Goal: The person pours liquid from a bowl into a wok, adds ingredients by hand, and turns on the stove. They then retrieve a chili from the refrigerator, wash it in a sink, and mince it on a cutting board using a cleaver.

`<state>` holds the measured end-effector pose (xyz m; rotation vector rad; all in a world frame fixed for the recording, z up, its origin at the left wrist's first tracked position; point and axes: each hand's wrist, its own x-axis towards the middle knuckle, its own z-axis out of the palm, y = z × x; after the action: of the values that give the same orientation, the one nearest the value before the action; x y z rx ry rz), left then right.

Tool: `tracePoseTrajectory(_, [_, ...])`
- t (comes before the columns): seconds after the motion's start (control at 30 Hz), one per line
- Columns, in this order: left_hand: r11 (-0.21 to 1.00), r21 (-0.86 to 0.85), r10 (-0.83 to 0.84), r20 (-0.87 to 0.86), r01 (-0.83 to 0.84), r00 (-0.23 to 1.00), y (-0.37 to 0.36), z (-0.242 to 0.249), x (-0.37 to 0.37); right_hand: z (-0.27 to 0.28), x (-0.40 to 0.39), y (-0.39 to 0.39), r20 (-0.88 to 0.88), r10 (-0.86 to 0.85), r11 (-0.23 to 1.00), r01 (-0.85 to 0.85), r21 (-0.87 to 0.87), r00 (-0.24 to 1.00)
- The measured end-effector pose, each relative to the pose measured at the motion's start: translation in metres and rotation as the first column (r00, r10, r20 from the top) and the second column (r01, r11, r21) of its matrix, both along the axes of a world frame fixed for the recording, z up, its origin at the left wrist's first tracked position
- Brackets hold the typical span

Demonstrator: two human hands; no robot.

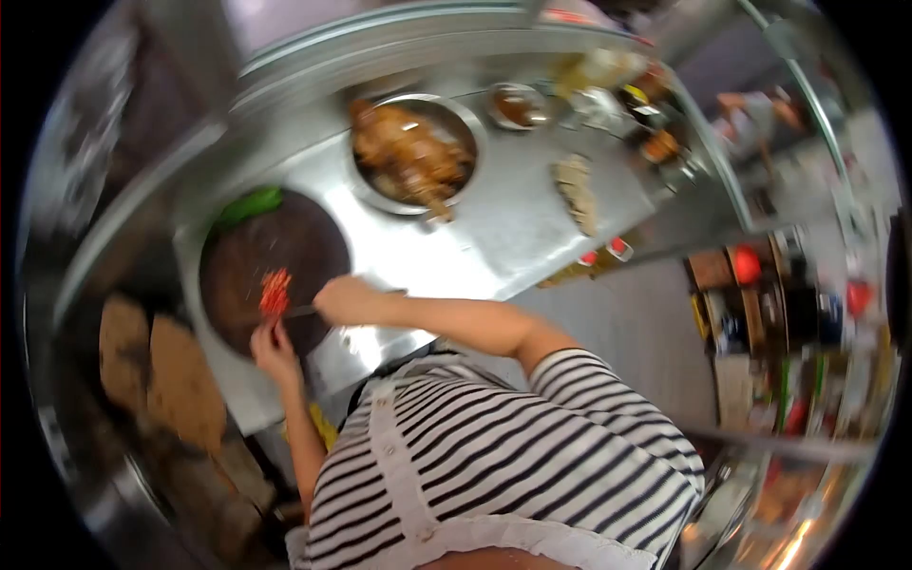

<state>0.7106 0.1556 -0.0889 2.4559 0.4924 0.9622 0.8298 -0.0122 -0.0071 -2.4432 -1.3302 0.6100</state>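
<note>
Red shreds (275,291) look light, slippery; hold their near end, where your left fingers (267,333) pinch; right fingers (329,302) clamp a knife (303,311).

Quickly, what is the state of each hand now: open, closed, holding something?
Left hand: at the red pieces; open or closed cannot be told.
Right hand: closed, holding the knife.

The metal counter (513,228) is gleaming smoothly, and the metal bowl (478,128) is shining. The round board (285,233) is looking like matt wood; the striped shirt (532,456) is showing matt cloth.
</note>
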Motion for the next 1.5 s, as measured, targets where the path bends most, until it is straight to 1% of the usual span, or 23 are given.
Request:
tracePoseTrajectory(0.03, [0.999,-0.04,0.009,-0.018,-0.01,1.0,0.002,-0.001,0.0,-0.006,0.002,0.001,-0.011,-0.025,0.999,0.025,0.038,1.0])
tracePoseTrajectory(0.07, [1.0,-0.008,-0.005,0.017,0.005,1.0,0.0,0.005,0.001,-0.012,0.006,0.001,-0.027,-0.042,0.996,0.044,0.072,0.999])
tracePoseTrajectory(0.1, [1.0,-0.029,-0.006,0.009,0.006,1.0,0.0,0.012,0.002,0.003,0.009,0.0,-0.046,-0.019,1.0,0.019,0.013,0.999])
tracePoseTrajectory(0.13, [0.998,-0.069,0.001,0.033,0.001,0.999,-0.001,0.013,0.002,-0.002,0.01,0.0,-0.035,-0.007,1.0,0.006,-0.011,0.999])
tracePoseTrajectory(0.17, [0.996,-0.087,-0.008,0.061,0.013,0.998,0.001,0.009,0.001,0.001,0.009,-0.003,0.006,0.013,1.0,-0.013,-0.012,1.0])
tracePoseTrajectory(0.23, [0.996,-0.093,0.009,0.073,-0.002,0.997,0.002,0.006,0.0,0.025,0.001,-0.009,0.029,-0.029,0.999,0.028,0.017,0.999])
tracePoseTrajectory(0.37, [0.996,-0.086,0.019,0.093,-0.011,0.996,0.005,0.003,-0.003,0.039,-0.007,-0.013,0.084,0.036,0.991,-0.024,-0.135,0.996])
tracePoseTrajectory(0.4, [0.996,-0.087,0.032,0.076,-0.025,0.997,0.006,0.003,-0.004,0.04,-0.007,-0.014,0.105,0.039,0.986,-0.021,-0.166,0.994])
tracePoseTrajectory(0.5, [0.996,-0.085,0.036,0.056,-0.031,0.998,0.006,0.003,-0.004,0.032,-0.008,-0.021,0.184,0.062,0.996,-0.049,-0.074,0.981])
tracePoseTrajectory(0.63, [0.997,-0.078,0.03,0.065,-0.025,0.997,0.006,0.004,-0.005,0.04,-0.01,-0.028,0.183,0.076,0.995,-0.062,-0.081,0.98])
tracePoseTrajectory(0.77, [0.998,-0.063,0.03,0.02,-0.028,0.999,0.008,0.0,-0.007,0.039,-0.009,-0.03,0.192,0.102,0.993,-0.087,-0.084,0.976])
tracePoseTrajectory(0.87, [0.995,-0.09,0.05,0.011,-0.049,0.999,0.006,0.004,-0.006,0.041,-0.008,-0.03,0.182,0.108,0.99,-0.09,-0.106,0.977])
tracePoseTrajectory(0.9, [0.993,-0.104,0.045,-0.029,-0.048,0.999,0.005,0.001,-0.009,0.042,-0.007,-0.03,0.179,0.11,0.989,-0.09,-0.116,0.978])
tracePoseTrajectory(0.97, [0.992,-0.117,0.041,-0.085,-0.051,0.996,0.009,-0.002,-0.009,0.041,-0.008,-0.03,0.238,0.134,0.985,-0.102,-0.14,0.962])
tracePoseTrajectory(1.1, [0.997,-0.063,0.047,-0.064,-0.051,0.997,0.01,-0.004,-0.008,0.016,-0.01,-0.005,0.166,0.111,0.994,-0.105,-0.042,0.98])
tracePoseTrajectory(1.13, [0.999,-0.027,0.047,-0.005,-0.047,0.999,0.009,0.002,-0.004,0.009,-0.011,0.005,0.148,0.114,0.993,-0.11,-0.037,0.982])
tracePoseTrajectory(1.17, [0.998,-0.052,0.042,-0.006,-0.042,0.999,0.007,0.004,-0.002,0.004,-0.008,0.018,0.14,0.119,0.993,-0.117,-0.021,0.983])
tracePoseTrajectory(1.2, [0.997,-0.07,0.04,-0.004,-0.04,0.999,0.007,0.007,0.0,0.004,-0.008,0.024,0.144,0.102,0.994,-0.095,-0.054,0.984])
tracePoseTrajectory(1.3, [0.996,-0.089,0.034,0.006,-0.033,0.999,0.003,0.008,-0.002,0.021,0.005,0.02,0.067,0.055,0.998,-0.055,0.011,0.996])
tracePoseTrajectory(1.33, [0.996,-0.082,0.039,0.013,-0.038,0.999,0.002,0.005,-0.002,0.029,0.007,0.016,0.059,0.058,0.998,-0.057,-0.013,0.997])
tracePoseTrajectory(1.43, [0.997,-0.066,0.048,0.031,-0.046,0.998,0.006,0.009,0.003,0.031,0.004,-0.007,0.073,0.042,0.996,-0.037,-0.078,0.996])
tracePoseTrajectory(1.5, [0.997,-0.057,0.062,0.012,-0.061,0.998,0.002,0.008,-0.002,0.035,-0.002,-0.021,0.078,0.059,0.995,-0.053,-0.079,0.995])
